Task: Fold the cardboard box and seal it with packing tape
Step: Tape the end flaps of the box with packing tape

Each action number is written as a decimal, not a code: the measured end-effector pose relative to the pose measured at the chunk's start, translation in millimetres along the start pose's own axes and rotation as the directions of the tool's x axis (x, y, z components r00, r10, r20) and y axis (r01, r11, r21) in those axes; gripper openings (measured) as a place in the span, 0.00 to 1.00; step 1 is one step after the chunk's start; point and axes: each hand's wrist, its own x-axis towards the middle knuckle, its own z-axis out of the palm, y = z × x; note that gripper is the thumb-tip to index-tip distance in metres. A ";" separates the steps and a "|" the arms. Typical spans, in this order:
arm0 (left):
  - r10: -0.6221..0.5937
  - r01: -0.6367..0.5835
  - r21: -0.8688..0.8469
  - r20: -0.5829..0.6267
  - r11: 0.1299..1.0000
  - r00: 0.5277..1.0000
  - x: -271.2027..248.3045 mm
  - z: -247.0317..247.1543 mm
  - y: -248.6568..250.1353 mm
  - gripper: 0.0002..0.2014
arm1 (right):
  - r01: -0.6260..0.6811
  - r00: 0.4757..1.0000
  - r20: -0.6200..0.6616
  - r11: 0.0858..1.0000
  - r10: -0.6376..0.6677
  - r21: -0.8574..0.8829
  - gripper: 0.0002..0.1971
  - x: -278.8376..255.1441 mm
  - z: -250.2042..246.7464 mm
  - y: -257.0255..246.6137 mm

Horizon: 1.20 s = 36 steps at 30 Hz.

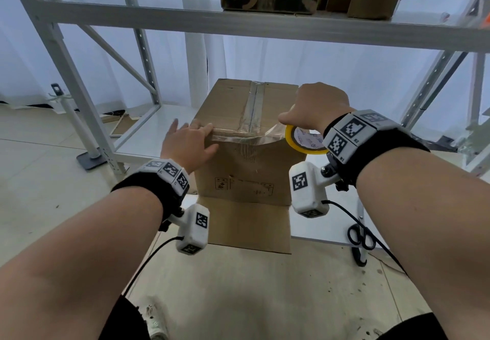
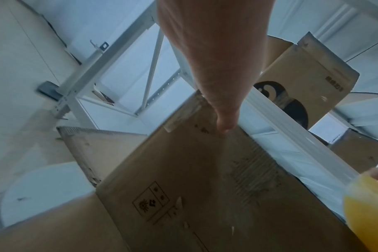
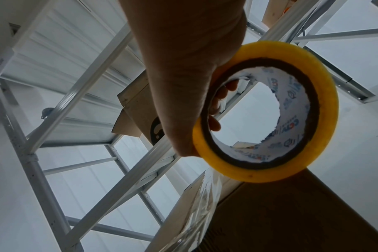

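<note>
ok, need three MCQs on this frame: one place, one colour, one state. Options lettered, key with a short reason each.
1. Where are the scissors?
A. on the box
B. on the white surface right of the box
C. on the upper shelf

2. What colour is the tape roll?
A. yellow
B. red
C. black

3. What is the left hand doing?
A. gripping the roll
B. hanging idle
C. pressing tape flat on the box edge

Key: B, they lie low at right beside the box; A, its rim is yellow; C, straight fingers lie on the strip while the right hand holds the roll.
</note>
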 end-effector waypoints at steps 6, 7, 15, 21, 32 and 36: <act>0.085 -0.085 -0.002 -0.014 0.996 0.996 3.3 -1.9 36.6 0.34 | 0.035 0.998 -0.049 0.999 -0.035 -0.004 0.19 -2.6 4.1 2.5; 0.160 -0.160 -0.029 -0.001 0.987 0.987 4.1 -1.2 50.9 0.34 | 0.041 0.998 -0.056 0.999 -0.040 0.006 0.19 -3.2 4.1 1.7; 0.220 -0.235 -0.226 -0.090 0.945 0.971 10.4 4.8 89.8 0.30 | 0.029 0.998 -0.054 0.989 -0.022 0.142 0.15 2.7 4.6 13.1; 0.201 -0.223 -0.233 -0.113 0.946 0.973 8.1 4.7 90.7 0.29 | 0.048 0.998 -0.052 0.991 -0.042 0.121 0.22 1.5 6.6 31.6; 0.223 -0.237 -0.175 -0.095 0.956 0.970 6.6 7.1 96.2 0.30 | -0.056 0.988 0.145 0.997 0.049 0.047 0.24 4.1 23.3 54.5; 0.213 -0.229 -0.156 -0.111 0.961 0.971 7.3 6.7 97.5 0.29 | -0.085 0.978 0.193 0.995 0.074 0.049 0.25 7.9 31.7 55.1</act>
